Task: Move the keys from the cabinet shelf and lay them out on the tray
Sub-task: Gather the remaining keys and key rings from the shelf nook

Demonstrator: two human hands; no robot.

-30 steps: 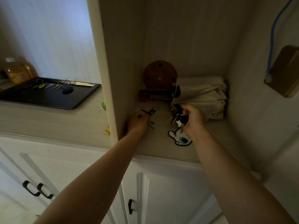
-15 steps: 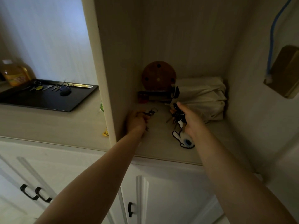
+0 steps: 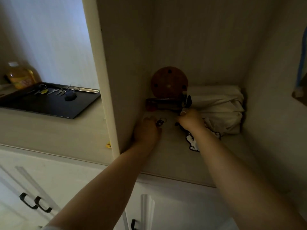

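Both hands reach into the dim cabinet shelf (image 3: 166,156). My left hand (image 3: 147,131) rests on the shelf by the left wall, its fingers curled over a small key ring (image 3: 160,121). My right hand (image 3: 191,121) is closed around a dark bunch of keys (image 3: 180,126) with a white, black-edged charm (image 3: 192,141) hanging below the wrist. On the counter to the left lies a black tray (image 3: 54,107) with several keys (image 3: 54,92) and a dark fob (image 3: 70,96) lined up along its far side.
A round wooden disc (image 3: 169,81) leans on the shelf's back wall over a dark flat box (image 3: 163,103). A folded white cloth bag (image 3: 221,105) fills the back right. A yellow bottle (image 3: 20,75) stands behind the tray. Cabinet doors with black handles (image 3: 35,204) lie below.
My right hand has moved deeper into the shelf with the key bunch, the charm now trailing under the wrist. My left hand has closed further over the small key ring.
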